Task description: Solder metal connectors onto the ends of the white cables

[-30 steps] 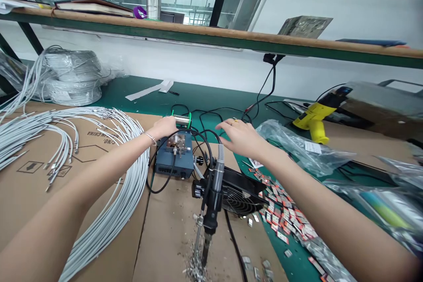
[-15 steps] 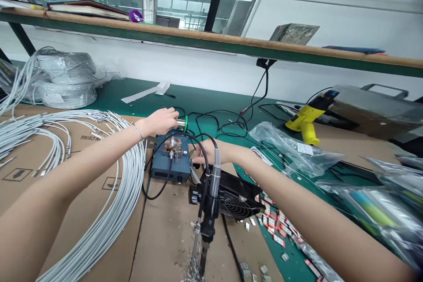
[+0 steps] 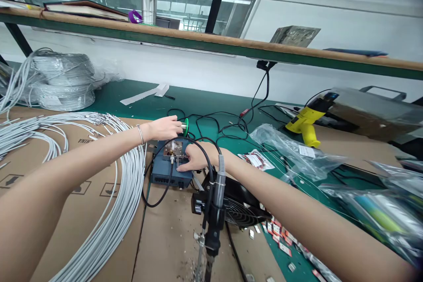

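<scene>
Far out over the bench, my left hand [image 3: 165, 128], with a bangle at its wrist, has its fingers closed round the near end of a small solder spool [image 3: 185, 127] with a green flange. Just below lies a blue-grey box [image 3: 170, 171], like a soldering station, with a metal feeder fixture [image 3: 173, 149] on top and a black cable plugged into it. My right hand [image 3: 200, 156] reaches over the box's right side. Its thumb lies on the top and its other fingers curl beside the fixture, partly hidden. In front, a soldering iron [image 3: 214, 211] hangs tip down in a stand.
A black fan [image 3: 243, 211] stands right of the iron, near small scattered labelled parts [image 3: 280, 238]. Bundled white cables [image 3: 127, 202] curve across the cardboard at left. A yellow heat gun [image 3: 306, 123] and plastic bags [image 3: 294, 150] lie right. A shelf [image 3: 185, 37] crosses above.
My right hand has moved left from beside the box onto its top right, close to the fixture. The left hand and spool have shifted slightly right and down in the picture.
</scene>
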A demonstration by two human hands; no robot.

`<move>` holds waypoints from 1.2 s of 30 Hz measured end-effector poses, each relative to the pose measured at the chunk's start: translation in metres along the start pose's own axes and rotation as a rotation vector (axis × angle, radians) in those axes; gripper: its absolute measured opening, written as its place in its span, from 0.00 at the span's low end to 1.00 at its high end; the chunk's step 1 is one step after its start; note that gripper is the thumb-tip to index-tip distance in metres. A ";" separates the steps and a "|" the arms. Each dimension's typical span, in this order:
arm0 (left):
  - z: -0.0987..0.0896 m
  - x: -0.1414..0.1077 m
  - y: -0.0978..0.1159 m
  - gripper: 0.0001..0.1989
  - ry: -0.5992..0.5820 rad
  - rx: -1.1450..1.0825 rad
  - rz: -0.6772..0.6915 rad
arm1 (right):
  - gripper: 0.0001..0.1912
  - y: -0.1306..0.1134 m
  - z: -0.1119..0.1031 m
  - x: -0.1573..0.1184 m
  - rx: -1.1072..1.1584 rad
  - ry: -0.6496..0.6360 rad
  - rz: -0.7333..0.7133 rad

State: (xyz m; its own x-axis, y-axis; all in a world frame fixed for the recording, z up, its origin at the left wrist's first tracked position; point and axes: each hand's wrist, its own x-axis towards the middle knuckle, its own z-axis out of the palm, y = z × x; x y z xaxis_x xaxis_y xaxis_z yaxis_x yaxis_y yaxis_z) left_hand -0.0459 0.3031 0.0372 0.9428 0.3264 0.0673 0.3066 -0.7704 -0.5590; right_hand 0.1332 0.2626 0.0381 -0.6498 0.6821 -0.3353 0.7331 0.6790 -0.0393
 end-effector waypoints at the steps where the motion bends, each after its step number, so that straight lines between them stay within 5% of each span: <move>1: 0.000 0.000 0.000 0.10 0.007 0.010 0.014 | 0.28 0.000 0.001 0.000 -0.003 -0.004 0.001; 13: 0.009 -0.006 0.001 0.10 0.021 0.064 0.036 | 0.36 -0.001 0.011 0.002 -0.058 0.004 0.059; 36: 0.010 -0.010 -0.001 0.09 -0.015 0.084 -0.004 | 0.30 -0.004 0.008 -0.004 -0.039 -0.038 0.046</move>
State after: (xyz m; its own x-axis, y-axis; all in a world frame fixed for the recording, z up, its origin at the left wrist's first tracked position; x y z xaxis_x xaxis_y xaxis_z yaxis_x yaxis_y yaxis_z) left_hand -0.0572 0.3063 0.0287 0.9394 0.3379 0.0581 0.2979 -0.7205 -0.6262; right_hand 0.1342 0.2553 0.0322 -0.6067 0.7027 -0.3717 0.7534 0.6575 0.0133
